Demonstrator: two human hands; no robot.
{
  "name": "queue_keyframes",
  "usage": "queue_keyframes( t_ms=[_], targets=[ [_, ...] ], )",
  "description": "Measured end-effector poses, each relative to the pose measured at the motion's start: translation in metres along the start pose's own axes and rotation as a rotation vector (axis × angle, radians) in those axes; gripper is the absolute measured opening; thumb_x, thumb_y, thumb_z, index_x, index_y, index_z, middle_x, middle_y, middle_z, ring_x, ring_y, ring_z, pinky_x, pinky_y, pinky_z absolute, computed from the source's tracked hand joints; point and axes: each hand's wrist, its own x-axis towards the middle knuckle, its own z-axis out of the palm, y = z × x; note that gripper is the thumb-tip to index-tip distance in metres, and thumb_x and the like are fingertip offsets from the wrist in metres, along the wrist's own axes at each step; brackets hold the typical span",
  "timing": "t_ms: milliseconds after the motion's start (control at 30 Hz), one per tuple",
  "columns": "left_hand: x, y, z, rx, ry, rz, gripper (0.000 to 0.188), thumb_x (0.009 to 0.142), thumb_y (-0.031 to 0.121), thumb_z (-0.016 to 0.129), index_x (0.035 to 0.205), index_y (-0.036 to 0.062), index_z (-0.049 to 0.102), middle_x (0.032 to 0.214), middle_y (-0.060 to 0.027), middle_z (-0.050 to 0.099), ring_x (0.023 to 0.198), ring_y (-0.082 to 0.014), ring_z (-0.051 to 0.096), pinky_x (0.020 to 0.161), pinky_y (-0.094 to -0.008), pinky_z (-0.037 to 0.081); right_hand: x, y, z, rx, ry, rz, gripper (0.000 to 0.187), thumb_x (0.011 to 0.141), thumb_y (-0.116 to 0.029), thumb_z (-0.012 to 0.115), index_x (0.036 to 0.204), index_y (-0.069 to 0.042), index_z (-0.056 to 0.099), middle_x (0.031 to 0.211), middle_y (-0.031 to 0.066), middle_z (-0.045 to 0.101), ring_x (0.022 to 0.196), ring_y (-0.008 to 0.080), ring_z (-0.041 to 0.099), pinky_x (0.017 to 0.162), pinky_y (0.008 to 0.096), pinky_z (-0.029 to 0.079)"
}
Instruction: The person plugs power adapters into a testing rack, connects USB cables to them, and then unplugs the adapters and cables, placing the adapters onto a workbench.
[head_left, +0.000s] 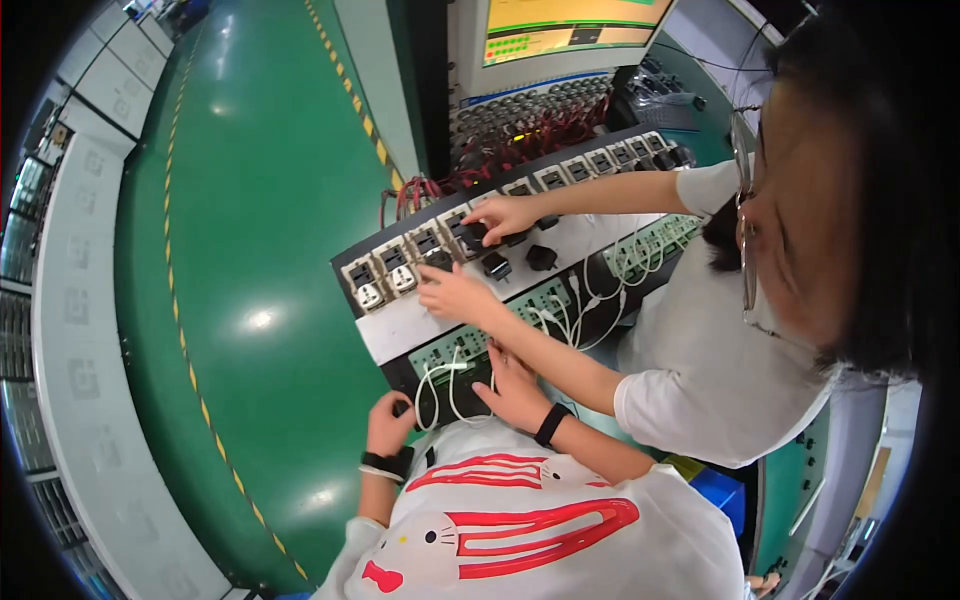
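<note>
Low by the near left corner of the bench is my left hand (390, 425), its fingers curled in at a small black object (401, 408) whose kind I cannot make out. My right hand (515, 388) lies at the front edge, thumb and fingers apart, beside the green port boards (470, 343). White cables (462, 366) plugged into the board loop down between my hands. Above, a co-worker's hands (462, 296) (505, 217) reach over the row of sockets, one at a black adapter (468, 238). Two more black adapters (496, 266) (542, 258) lie on the white strip.
White round-faced plugs (403, 278) sit in the left sockets. Behind the bench stand bundled red wires (430, 188) and a monitor (570, 30). The co-worker (720, 340) stands close on the right. A blue box (722, 495) is low right; yellow-black tape lines (215, 435) mark the green floor.
</note>
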Motion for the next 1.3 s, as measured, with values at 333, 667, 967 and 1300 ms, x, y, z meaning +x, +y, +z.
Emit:
queue_keyframes(
  t_ms=[333,667,967,1300],
  targets=[
    [0.060,0.062,0.016,0.467,-0.517,0.186,0.027,0.070,0.028,0.064,0.086,0.0070,0.064,0.085,-0.0159,0.063,0.082,-0.0335,0.061,0.072,-0.0415,0.049,0.023,0.034,0.014,-0.181,0.199,0.167,0.062,0.090,-0.033,0.052,0.136,0.003,0.032,0.132,0.0253,0.043,0.124,0.0385,0.039,0.105,0.0417,0.027],
    [0.022,0.042,0.037,0.229,-0.382,0.257,0.051,0.071,0.025,0.064,0.120,0.0125,0.055,0.117,-0.0156,0.050,0.103,-0.0339,0.055,0.086,-0.0388,0.047,0.021,0.052,0.031,0.066,0.171,0.141,0.037,0.093,-0.027,0.050,0.120,-0.002,0.051,0.109,0.0174,0.059,0.098,0.0320,0.057,0.086,0.0431,0.042],
    [0.028,0.039,0.047,0.328,-0.380,0.236,0.046,0.071,0.026,0.067,0.112,0.0091,0.055,0.112,-0.0164,0.050,0.099,-0.0354,0.056,0.082,-0.0408,0.048,0.051,0.053,0.018,0.142,0.487,0.032,0.043,0.089,-0.026,0.053,0.124,-0.002,0.045,0.117,0.0206,0.052,0.102,0.0353,0.052,0.091,0.0428,0.039],
    [0.026,0.035,0.046,0.279,-0.359,0.300,0.044,0.071,0.025,0.068,0.110,0.0080,0.055,0.112,-0.0171,0.048,0.095,-0.0364,0.057,0.079,-0.0422,0.049,0.083,0.056,-0.008,-0.205,0.663,0.058,0.055,0.087,-0.023,0.056,0.133,-0.001,0.036,0.132,0.0248,0.040,0.111,0.0384,0.044,0.097,0.0430,0.035]
  ],
)
